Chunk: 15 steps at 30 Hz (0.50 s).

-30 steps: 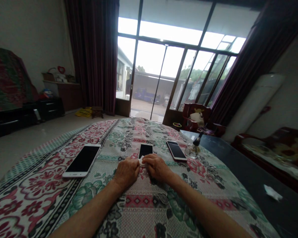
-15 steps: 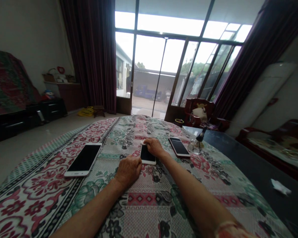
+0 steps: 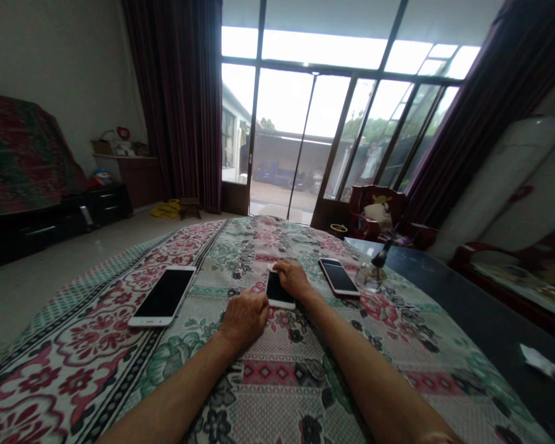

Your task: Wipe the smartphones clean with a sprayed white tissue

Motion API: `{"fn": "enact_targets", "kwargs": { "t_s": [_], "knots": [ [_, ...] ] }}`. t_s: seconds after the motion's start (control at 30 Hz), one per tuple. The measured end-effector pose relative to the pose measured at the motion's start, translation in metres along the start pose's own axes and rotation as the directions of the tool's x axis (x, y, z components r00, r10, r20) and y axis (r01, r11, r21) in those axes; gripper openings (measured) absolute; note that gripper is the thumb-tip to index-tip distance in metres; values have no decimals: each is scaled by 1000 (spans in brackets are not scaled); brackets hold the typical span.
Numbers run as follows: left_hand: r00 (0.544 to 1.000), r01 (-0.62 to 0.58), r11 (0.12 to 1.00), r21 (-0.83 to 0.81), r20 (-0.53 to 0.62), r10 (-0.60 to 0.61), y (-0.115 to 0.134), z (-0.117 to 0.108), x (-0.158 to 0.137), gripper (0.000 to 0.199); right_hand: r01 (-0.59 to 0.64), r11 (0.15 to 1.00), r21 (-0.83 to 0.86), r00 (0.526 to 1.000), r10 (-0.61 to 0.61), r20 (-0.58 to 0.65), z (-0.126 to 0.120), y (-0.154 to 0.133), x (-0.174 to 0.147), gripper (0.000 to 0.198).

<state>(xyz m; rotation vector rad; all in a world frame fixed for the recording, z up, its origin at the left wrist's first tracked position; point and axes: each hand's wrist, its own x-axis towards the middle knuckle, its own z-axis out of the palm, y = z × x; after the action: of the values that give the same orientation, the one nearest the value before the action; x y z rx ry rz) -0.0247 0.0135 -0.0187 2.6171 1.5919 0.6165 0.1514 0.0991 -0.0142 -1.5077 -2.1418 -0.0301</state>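
A small white-framed smartphone (image 3: 277, 296) with a dark screen lies on the flowered tablecloth in front of me. My left hand (image 3: 245, 316) is closed, its curled fingers at the phone's lower left edge. Reaching over the phone's upper right part, my right hand (image 3: 294, 279) is closed on it near the top edge and hides part of the screen. To the left lies a larger white smartphone (image 3: 163, 297), screen dark. Right of my hands is another smartphone (image 3: 338, 276) with a white front and a reddish edge.
The patterned tablecloth (image 3: 287, 376) covers the round table. Near its right edge stands a clear glass dish (image 3: 372, 275) with a dark object in it. A dark, glossy tabletop (image 3: 472, 308) adjoins on the right, with a crumpled white tissue (image 3: 539, 360). Beyond are glass doors and wooden chairs.
The whole view has shifted slightly, so things appear a little further right. Both hands keep their places at the middle smartphone, and the other phones have not moved on the cloth.
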Motion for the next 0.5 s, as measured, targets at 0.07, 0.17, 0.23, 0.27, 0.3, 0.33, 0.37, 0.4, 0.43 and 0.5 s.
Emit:
{"fn": "enact_targets", "kwargs": {
  "t_s": [0.07, 0.17, 0.23, 0.27, 0.3, 0.33, 0.37, 0.4, 0.43, 0.5],
  "knots": [
    [1000, 9, 1000, -5, 9, -9, 0, 0, 0, 20, -6, 1000, 7, 1000, 6, -3, -1, -1, 0, 31],
    [1000, 3, 1000, -7, 4, -3, 1, -1, 0, 19, 31, 999, 29, 1000, -31, -6, -3, -3, -4, 31],
    [1000, -10, 1000, -10, -7, 10, 0, -1, -1, 19, 79, 996, 53, 997, -78, -7, -5, -4, -11, 31],
    [1000, -16, 1000, -13, -11, 16, 0, 0, -1, 19, 103, 993, 63, 995, -103, -5, -6, -6, -15, 32],
    [1000, -22, 1000, -18, -15, 21, 0, 0, -1, 19, 128, 989, 72, 992, -128, -2, -8, -7, -20, 33],
    [1000, -25, 999, -23, -17, 25, -1, 0, -1, 18, 154, 985, 83, 988, -155, 3, -10, -9, -26, 33],
    [999, -28, 999, -26, -18, 27, -1, 0, -1, 18, 181, 979, 95, 983, -182, 8, -12, -12, -33, 34],
    [999, -30, 999, -26, -19, 29, -1, 1, -1, 18, 209, 971, 113, 977, -211, 10, -14, -14, -40, 35],
    [999, -28, 999, -23, -20, 28, -2, 1, -1, 18, 236, 962, 134, 971, -240, 12, -16, -18, -46, 36],
    [999, -28, 999, -16, -16, 27, -2, 1, -1, 19, 273, 947, 167, 960, -280, 22, -20, -24, -58, 35]
  ]
}}
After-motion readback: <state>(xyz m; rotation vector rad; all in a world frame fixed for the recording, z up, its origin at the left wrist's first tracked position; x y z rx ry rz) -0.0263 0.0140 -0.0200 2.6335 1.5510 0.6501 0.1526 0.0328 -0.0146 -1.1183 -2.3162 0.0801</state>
